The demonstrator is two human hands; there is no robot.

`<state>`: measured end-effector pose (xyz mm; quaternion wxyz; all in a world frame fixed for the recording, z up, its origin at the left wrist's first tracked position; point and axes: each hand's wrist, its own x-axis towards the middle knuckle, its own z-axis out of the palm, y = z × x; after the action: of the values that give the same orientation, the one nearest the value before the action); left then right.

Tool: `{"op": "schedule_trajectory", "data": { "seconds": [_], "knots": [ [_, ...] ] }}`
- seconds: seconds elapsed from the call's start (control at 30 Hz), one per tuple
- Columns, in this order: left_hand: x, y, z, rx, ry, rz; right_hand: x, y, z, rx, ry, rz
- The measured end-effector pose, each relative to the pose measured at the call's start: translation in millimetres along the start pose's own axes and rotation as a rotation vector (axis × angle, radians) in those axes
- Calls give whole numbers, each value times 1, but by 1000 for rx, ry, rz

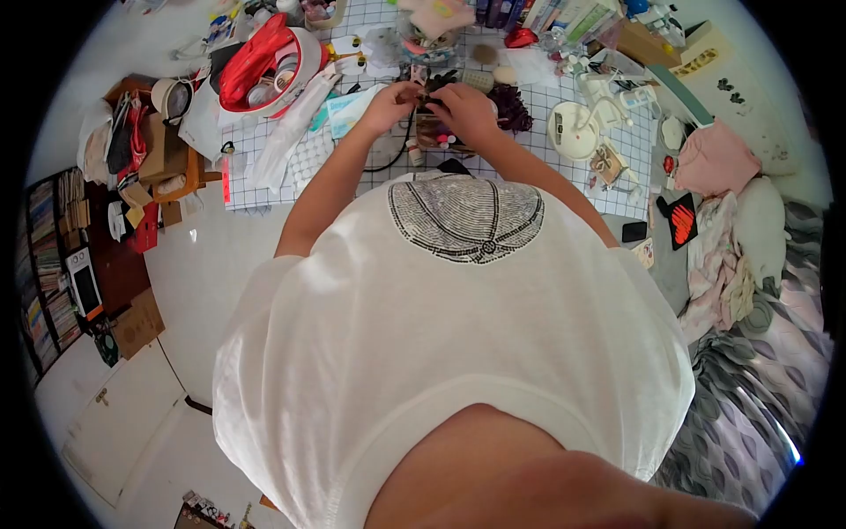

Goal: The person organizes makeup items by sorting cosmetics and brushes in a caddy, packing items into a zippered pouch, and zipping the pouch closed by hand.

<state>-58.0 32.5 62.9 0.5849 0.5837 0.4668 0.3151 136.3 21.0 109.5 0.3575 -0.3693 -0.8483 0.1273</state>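
Both hands meet over the far middle of the table, fingertips nearly touching. My left hand (392, 108) is closed, with thumb and fingers pinched at a small dark thing too small to name. Opposite it, my right hand (465, 113) is also closed, its fingers bent toward the same spot. Just below the hands stands a brownish box (430, 132) holding small items, some with pink tops. A black cable (407, 145) curves down beside my left hand. To the right of my right hand lies a dark purple bunched item (511, 109).
On the gridded tablecloth (564, 189), a white bin with red contents (304, 66) stands at left, beside a white keyboard (310, 159). A round white lamp base (573, 132) is at right. Books (577, 19) line the back; a bed (749, 397) lies right.
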Motion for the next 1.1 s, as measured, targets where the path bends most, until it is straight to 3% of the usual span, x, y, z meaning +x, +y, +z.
{"op": "schedule_trajectory", "data": {
  "seconds": [0.07,0.37,0.47,0.57,0.67,0.77,1.1],
  "knots": [
    [-7,3,8,-14,-14,-19,0,6,8,-14,-24,-9],
    [-8,17,26,444,262,83,10,7,15,35,-76,-24],
    [-5,0,29,485,334,276,6,12,11,35,-104,45],
    [-12,-7,24,430,371,215,2,15,6,58,-120,114],
    [-13,-27,15,463,28,93,-1,17,2,82,-134,190],
    [-17,-31,21,515,-19,171,-3,16,1,96,-132,225],
    [-37,-28,33,640,-125,95,-17,19,0,114,-94,252]
  ]
}}
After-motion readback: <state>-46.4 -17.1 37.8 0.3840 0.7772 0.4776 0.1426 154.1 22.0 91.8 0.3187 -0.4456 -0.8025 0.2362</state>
